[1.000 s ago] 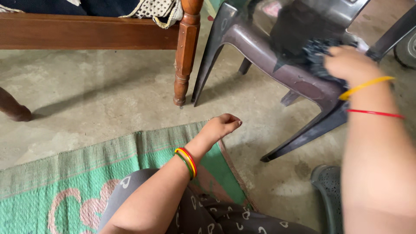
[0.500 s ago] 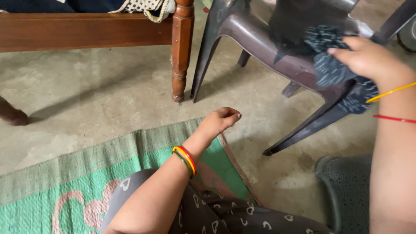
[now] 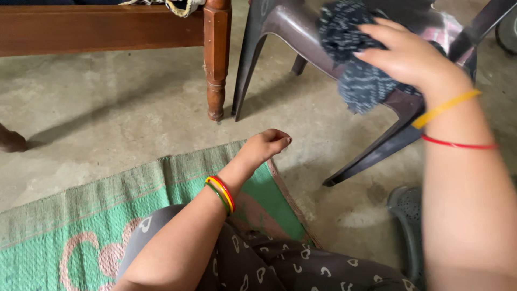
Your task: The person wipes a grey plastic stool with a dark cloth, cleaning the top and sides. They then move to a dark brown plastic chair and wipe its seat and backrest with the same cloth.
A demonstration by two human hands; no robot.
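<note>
Underfoot, bare concrete floor (image 3: 118, 108), green woven mat (image 3: 81, 215), wooden bed frame (image 3: 107, 27).

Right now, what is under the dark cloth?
The dark cloth lies on the brown plastic chair, pressed by the right hand. The chair surface beneath the cloth is covered.
</note>
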